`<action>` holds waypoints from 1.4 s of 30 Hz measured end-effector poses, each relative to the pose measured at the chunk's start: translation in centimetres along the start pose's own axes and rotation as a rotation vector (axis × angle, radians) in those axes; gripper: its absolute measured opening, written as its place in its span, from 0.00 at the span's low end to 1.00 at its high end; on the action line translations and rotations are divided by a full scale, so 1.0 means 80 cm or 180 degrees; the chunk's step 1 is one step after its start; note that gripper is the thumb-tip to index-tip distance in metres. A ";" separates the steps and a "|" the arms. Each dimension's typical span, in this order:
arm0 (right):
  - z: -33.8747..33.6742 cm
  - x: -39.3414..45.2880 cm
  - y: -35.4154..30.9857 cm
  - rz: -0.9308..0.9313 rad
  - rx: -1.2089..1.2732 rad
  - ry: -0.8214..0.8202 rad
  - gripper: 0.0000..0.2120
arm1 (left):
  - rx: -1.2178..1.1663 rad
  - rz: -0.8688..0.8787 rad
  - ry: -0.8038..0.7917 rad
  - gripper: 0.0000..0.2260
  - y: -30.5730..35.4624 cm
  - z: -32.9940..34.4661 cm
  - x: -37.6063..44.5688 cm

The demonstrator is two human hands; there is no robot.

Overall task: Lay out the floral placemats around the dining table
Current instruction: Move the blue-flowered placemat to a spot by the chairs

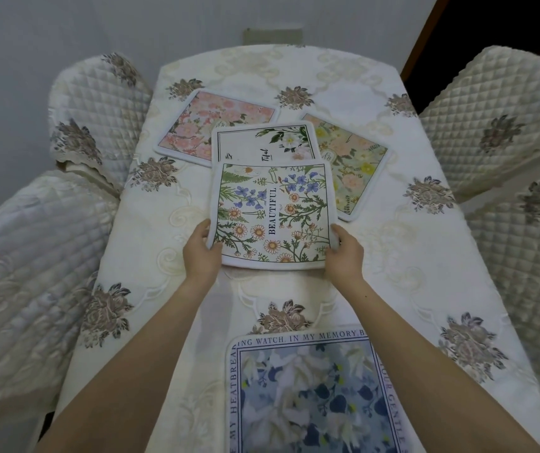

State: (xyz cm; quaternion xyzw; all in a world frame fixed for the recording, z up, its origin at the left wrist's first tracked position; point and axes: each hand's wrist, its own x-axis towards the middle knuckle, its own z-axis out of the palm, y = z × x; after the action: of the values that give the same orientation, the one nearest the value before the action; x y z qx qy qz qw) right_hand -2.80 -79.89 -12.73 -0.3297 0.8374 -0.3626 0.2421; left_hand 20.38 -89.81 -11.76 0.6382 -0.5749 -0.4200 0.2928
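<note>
A placemat printed with wildflowers and the word BEAUTIFUL (275, 210) is at the table's middle. My left hand (201, 253) grips its near left corner and my right hand (343, 253) grips its near right corner. It overlaps a white placemat with a green sprig (262, 142). Behind on the left lies a pink floral placemat (193, 125), and on the right a green and yellow floral one (357, 165). A blue and white floral placemat (311, 393) lies flat at the near edge.
The table wears a cream embroidered cloth (150, 263) with brown flower motifs. Quilted covered chairs stand close on the left (33, 256) and right (507, 158). A grey wall is behind, with a dark doorway (491, 37) at the far right.
</note>
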 end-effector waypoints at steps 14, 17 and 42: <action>-0.130 -0.061 0.051 -0.0306 -0.0242 0.0460 0.28 | -0.0264 0.0349 -0.0281 0.23 0.064 0.044 -0.132; -0.166 -0.075 0.067 -0.0451 -0.0178 0.0561 0.28 | -0.0234 0.0401 -0.0313 0.21 0.075 0.060 -0.166; -0.327 -0.075 0.199 -0.0160 -0.0049 0.0908 0.31 | -0.0220 0.0433 -0.0647 0.21 0.123 0.223 -0.276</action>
State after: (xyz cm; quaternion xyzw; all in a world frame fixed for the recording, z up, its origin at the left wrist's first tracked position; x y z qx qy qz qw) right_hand -21.66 -55.50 -7.69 -0.2976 0.8575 -0.4054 0.1089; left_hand 0.33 -67.87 -7.44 0.5414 -0.6288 -0.4813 0.2826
